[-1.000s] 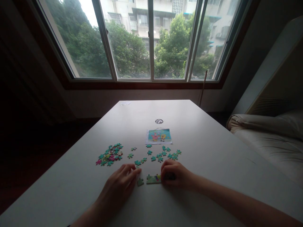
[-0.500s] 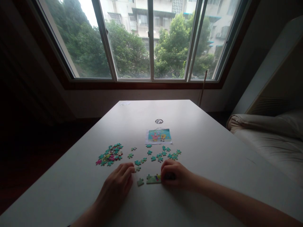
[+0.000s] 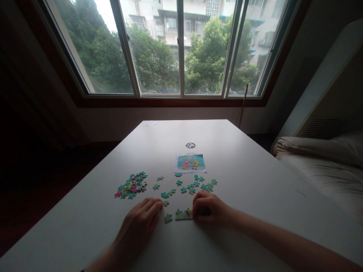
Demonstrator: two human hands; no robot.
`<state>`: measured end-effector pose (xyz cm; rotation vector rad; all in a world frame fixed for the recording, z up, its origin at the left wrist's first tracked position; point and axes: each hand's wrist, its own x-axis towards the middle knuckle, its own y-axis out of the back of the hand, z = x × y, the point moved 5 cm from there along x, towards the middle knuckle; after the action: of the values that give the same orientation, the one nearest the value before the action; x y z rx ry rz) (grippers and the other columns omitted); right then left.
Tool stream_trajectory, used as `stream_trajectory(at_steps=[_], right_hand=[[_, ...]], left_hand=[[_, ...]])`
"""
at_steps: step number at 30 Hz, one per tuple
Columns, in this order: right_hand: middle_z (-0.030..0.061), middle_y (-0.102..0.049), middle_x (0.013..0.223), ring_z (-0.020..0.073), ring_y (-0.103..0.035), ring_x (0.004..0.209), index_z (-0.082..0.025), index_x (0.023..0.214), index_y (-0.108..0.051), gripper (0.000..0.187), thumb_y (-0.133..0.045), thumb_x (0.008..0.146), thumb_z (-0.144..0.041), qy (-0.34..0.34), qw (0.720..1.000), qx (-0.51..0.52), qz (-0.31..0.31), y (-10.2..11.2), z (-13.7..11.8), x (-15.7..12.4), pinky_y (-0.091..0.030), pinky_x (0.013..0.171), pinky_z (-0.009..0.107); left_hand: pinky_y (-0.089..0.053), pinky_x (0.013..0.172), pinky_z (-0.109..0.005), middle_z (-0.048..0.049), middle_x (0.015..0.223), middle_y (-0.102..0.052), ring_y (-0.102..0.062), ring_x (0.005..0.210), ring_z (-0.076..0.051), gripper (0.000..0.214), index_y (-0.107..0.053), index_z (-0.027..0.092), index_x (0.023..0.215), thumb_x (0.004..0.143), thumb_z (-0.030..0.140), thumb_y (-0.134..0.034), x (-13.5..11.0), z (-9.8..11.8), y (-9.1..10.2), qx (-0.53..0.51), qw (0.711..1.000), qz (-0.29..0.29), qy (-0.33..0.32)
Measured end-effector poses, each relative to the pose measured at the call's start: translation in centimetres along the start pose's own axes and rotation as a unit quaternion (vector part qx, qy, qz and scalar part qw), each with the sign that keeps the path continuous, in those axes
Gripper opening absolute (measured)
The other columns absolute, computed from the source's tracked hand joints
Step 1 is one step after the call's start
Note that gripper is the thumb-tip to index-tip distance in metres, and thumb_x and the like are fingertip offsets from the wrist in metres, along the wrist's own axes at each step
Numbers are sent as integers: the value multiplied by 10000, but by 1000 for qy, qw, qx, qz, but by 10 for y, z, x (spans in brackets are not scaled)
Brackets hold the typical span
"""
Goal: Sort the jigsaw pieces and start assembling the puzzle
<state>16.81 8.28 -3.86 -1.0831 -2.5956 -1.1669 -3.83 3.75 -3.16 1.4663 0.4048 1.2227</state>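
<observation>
Puzzle pieces lay spread over the near half of a broad white worktop [image 3: 255,181], which ran away toward a wide window [image 3: 181,49] with trees and buildings beyond. A pale cushioned seat [image 3: 323,158] stood off to the right. On the worktop, a small printed reference picture [image 3: 190,163] lay flat just beyond the pieces. A dense heap of pieces [image 3: 132,185] sat to the left, and a looser scatter of teal pieces [image 3: 193,184] lay between the heap and the picture. The left hand [image 3: 138,223] rested palm down on the worktop, fingers loosely extended and holding nothing, its fingertips near a small piece [image 3: 166,203]. The right hand [image 3: 211,209] was curled, its grip pressed onto the right end of a joined strip of pieces [image 3: 184,214]; the part beneath the fingers was probably more of the strip, though dim light hid it. A single loose piece [image 3: 168,218] lay just left of the strip, between the two hands.
</observation>
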Motion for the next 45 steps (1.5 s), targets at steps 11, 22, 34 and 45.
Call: stream_trajectory(at_steps=[11, 22, 34, 45], right_hand=[[40, -588, 825, 157, -540, 799, -167, 728, -645, 76, -643, 673, -115, -9, 1000, 1, -3, 1, -2, 1, -440, 739, 261], [45, -585, 834, 160, -540, 805, -163, 736, -638, 84, -647, 675, -106, -3, 1000, -2, -4, 0, 0, 0, -436, 743, 266], [44, -584, 831, 156, -539, 795, -164, 727, -641, 74, -643, 675, -110, -14, 1000, 0, -7, 1, -3, 1, -448, 726, 258], [42, -582, 835, 156, -542, 802, -167, 730, -636, 74, -636, 681, -112, -16, 1000, -5, -10, 2, -4, 2, -445, 742, 262]], left_hand=[[-493, 697, -286, -52, 890, -646, -607, 795, -186, 222, -592, 188, 885, 858, 153, -374, 1, 2, 6, 22, 999, 27, -5], [-499, 680, -284, -47, 884, -640, -610, 793, -189, 217, -591, 193, 866, 830, 131, -386, 1, 2, 8, 27, 999, 42, 8], [-508, 826, -331, -69, 1050, -646, -602, 970, -201, 222, -595, 193, 962, 863, 149, -401, 0, 3, 0, 7, 999, 14, -33], [-503, 841, -311, -64, 1028, -640, -603, 967, -188, 186, -575, 193, 903, 882, 174, -391, 1, 3, -3, -22, 999, -15, -21]])
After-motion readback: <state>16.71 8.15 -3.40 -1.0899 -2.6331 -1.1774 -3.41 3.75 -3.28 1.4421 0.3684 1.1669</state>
